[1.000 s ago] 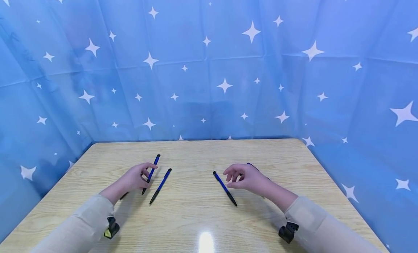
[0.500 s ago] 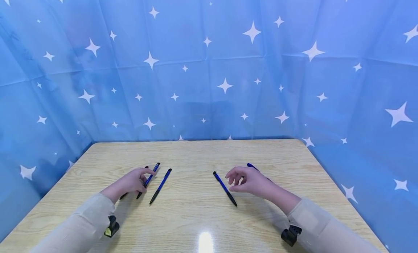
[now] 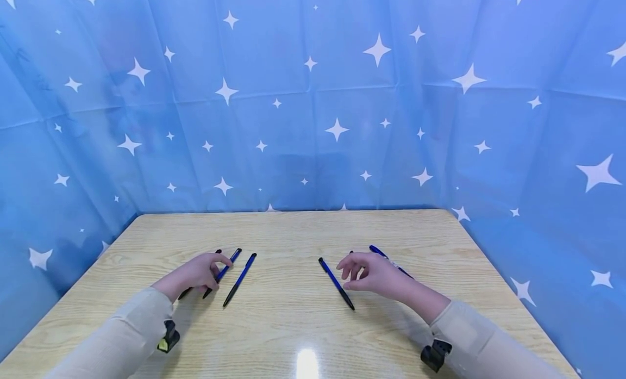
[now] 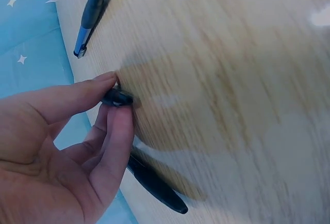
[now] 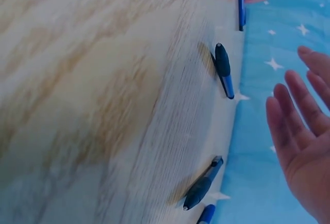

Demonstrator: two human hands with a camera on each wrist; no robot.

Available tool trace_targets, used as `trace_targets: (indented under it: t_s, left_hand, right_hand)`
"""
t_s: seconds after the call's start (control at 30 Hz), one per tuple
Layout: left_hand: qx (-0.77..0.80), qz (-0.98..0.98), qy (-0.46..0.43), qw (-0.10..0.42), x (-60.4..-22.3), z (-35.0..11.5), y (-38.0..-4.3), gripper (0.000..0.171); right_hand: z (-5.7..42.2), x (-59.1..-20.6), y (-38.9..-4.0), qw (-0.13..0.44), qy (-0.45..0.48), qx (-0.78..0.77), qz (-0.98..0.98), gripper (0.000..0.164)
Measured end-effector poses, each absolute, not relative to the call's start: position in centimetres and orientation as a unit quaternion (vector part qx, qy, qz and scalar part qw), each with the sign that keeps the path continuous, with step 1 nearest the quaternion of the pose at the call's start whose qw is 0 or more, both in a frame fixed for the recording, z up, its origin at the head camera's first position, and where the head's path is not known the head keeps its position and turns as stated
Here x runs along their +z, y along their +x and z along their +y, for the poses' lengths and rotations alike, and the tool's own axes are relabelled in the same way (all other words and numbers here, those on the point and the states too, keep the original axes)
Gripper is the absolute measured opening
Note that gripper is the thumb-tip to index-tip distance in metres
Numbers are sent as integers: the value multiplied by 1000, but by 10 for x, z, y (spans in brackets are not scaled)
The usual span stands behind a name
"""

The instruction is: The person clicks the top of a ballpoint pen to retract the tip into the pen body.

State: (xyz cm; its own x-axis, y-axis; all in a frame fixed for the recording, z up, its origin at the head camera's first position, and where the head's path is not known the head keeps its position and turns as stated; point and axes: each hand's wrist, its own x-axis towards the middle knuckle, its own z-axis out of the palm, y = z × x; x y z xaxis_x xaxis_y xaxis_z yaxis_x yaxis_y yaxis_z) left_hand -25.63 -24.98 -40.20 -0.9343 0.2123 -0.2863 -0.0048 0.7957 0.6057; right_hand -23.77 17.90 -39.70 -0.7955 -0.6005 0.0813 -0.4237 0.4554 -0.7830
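Observation:
My left hand (image 3: 199,271) pinches a blue pen with black ends (image 3: 223,274) between thumb and fingers, low over the table. In the left wrist view the black end of that pen (image 4: 118,98) pokes out from the fingertips. To its left lies another pen (image 4: 157,184), mostly covered by the hand in the head view. A third pen (image 3: 239,281) lies just to its right. My right hand (image 3: 370,271) holds nothing; its fingers are loosely bent above the table. Beside it lies a pen (image 3: 336,284), and a blue pen (image 3: 386,258) lies behind its wrist.
The right wrist view shows one more pen (image 5: 202,187), largely hidden under the right hand in the head view. The wooden table (image 3: 288,237) ends at a blue star-patterned curtain (image 3: 293,123). Each sleeve carries a small black device (image 3: 434,355).
My left hand has brought its pen down and to the left, between the two neighbouring pens. The right hand has shifted slightly right and down, with fingers still loose.

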Motion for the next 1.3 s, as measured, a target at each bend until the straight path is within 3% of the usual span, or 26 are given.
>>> trace_targets:
  t_s: [0.83, 1.0, 1.3]
  left_hand:
    - [306, 937, 90, 142, -391, -243, -253, 55]
    - [311, 933, 93, 155, -392, -234, -253, 57]
    - [287, 928, 131, 199, -393, -226, -249, 75]
  right_hand:
    - [175, -393, -237, 98, -312, -432, 840, 34]
    - [174, -391, -235, 100, -309, -438, 838, 34]
    - [174, -393, -235, 97, -307, -435, 841, 34]
